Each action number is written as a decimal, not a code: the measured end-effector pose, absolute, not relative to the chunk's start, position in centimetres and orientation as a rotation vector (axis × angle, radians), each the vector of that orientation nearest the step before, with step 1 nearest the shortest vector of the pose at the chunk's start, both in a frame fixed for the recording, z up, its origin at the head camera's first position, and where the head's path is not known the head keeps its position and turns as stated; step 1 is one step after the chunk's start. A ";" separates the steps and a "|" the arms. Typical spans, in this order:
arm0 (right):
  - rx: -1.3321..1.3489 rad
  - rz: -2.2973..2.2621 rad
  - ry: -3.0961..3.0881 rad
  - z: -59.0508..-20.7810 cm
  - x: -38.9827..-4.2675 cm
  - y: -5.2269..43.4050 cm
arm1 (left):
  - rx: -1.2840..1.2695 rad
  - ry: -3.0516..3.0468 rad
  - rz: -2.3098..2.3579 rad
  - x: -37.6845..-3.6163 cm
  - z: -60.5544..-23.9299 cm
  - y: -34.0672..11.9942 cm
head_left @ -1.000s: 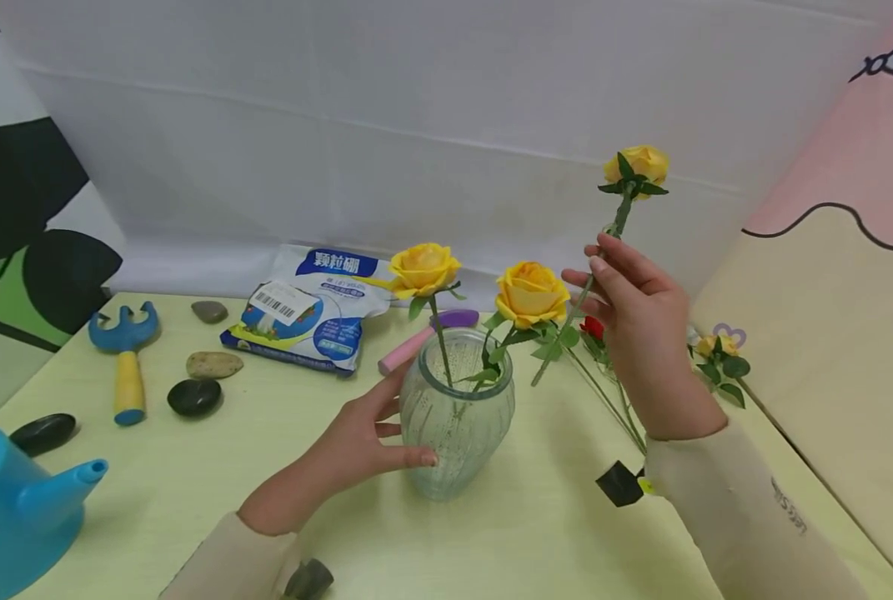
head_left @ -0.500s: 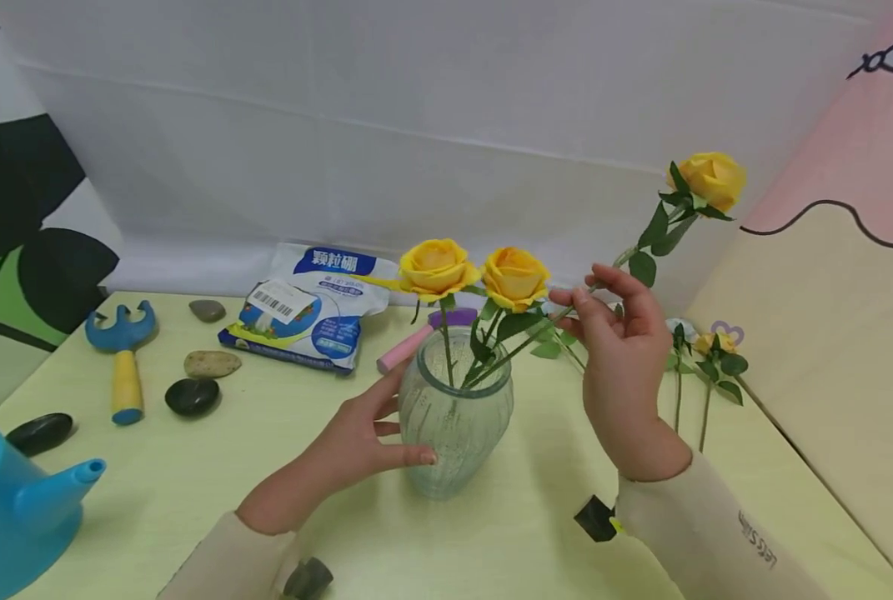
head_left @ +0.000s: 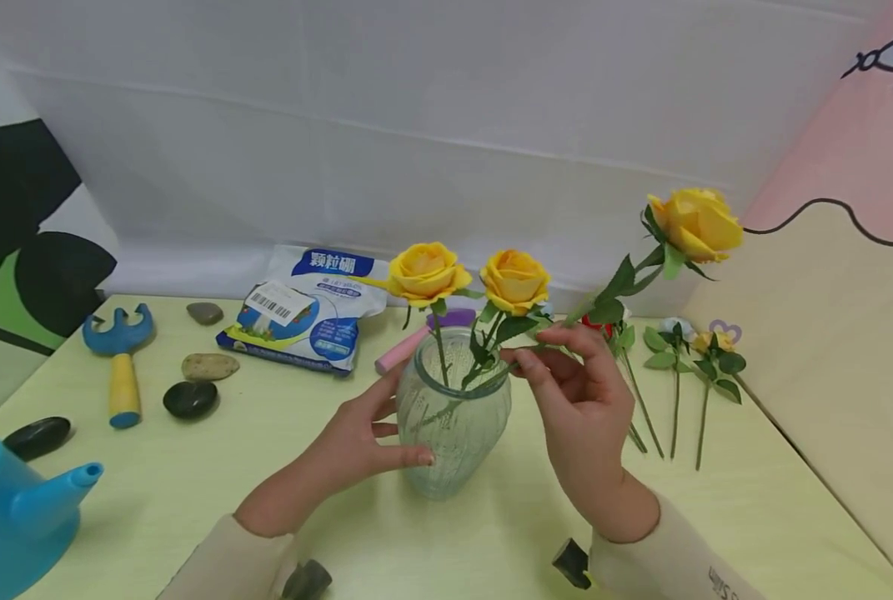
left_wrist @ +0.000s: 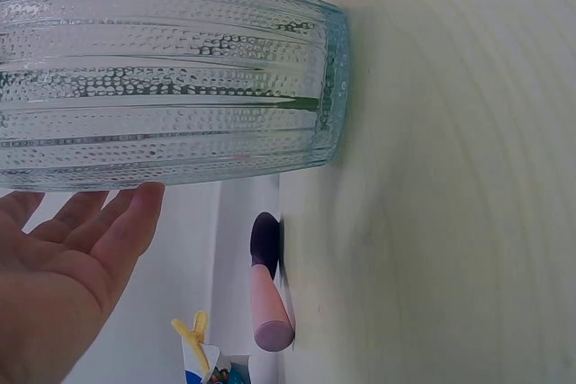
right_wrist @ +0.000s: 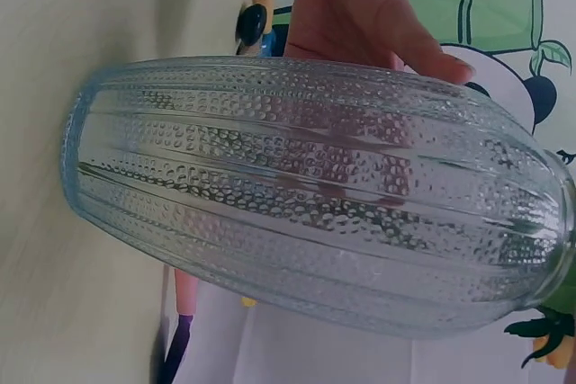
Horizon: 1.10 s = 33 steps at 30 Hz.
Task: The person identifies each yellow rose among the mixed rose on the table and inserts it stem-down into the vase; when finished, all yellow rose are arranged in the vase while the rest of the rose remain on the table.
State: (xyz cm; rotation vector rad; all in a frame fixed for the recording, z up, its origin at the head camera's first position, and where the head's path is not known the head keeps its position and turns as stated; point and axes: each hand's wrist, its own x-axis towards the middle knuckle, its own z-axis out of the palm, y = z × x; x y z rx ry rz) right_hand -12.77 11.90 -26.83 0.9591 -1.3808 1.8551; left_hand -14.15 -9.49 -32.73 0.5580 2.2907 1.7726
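right hand [head_left: 581,408] pinches rose stem [head_left: 566,321], bloom at 2 o'clock; left hand [head_left: 356,437] cups glass vase [head_left: 454,417]; pale green table [head_left: 191,500], white backdrop.

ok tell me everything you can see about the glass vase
The glass vase is clear, faintly blue-green, ribbed lengthwise with rows of small raised dots. It bulges in the middle and narrows to a round open mouth. It stands upright on the pale yellow-green table. Two yellow roses stand in it. The left hand rests on its side; the right hand holds a third rose stem at its mouth.
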 end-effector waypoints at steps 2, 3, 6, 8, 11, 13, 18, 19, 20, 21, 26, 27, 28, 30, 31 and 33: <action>1.031 1.829 -1.378 -26.9 -12.9 11.5 | 0.550 2.281 1.776 -14.1 -32.7 -9.5; 1.064 1.809 -1.386 -26.9 -13.0 11.3 | 0.543 2.275 1.777 -14.1 -32.7 -9.5; 1.103 1.705 -1.460 -26.6 -13.4 10.9 | 0.541 2.278 1.776 -14.1 -32.6 -9.6; 1.095 1.636 -1.534 -26.4 -13.7 10.7 | 0.549 2.287 1.774 -14.1 -32.5 -9.6; 1.054 1.539 -1.659 -26.0 -14.4 10.7 | 0.560 2.298 1.771 -14.2 -32.5 -9.6; 1.047 1.522 -1.717 -25.8 -15.0 10.8 | 0.576 2.311 1.763 -14.2 -32.5 -9.5; 1.011 1.534 -1.782 -25.7 -16.1 11.3 | 0.607 2.330 1.748 -14.3 -32.6 -9.5; 0.999 1.532 -1.793 -25.7 -16.1 11.4 | 0.608 2.329 1.748 -14.3 -32.6 -9.5; 0.982 1.523 -1.811 -25.8 -16.1 11.5 | 0.605 2.328 1.748 -14.3 -32.6 -9.5; 0.968 1.513 -1.827 -25.8 -16.1 11.6 | 0.600 2.326 1.748 -14.3 -32.6 -9.5; 0.927 1.526 -1.878 -26.3 -15.9 12.0 | 0.593 2.343 1.736 -14.2 -32.6 -9.5; 0.923 1.544 -1.879 -26.4 -15.8 12.1 | 0.596 2.346 1.737 -14.2 -32.6 -9.5; 0.923 1.560 -1.882 -26.6 -15.8 12.2 | 0.598 2.349 1.736 -14.2 -32.6 -9.5; 0.928 1.580 -1.893 -26.9 -15.8 12.5 | 0.599 2.348 1.738 -14.2 -32.7 -9.4; 0.930 1.578 -1.903 -27.1 -15.7 12.6 | 0.599 2.351 1.734 -14.2 -32.7 -9.4; 0.929 1.592 -1.937 -27.3 -15.4 13.0 | 0.597 2.348 1.732 -14.2 -32.6 -9.4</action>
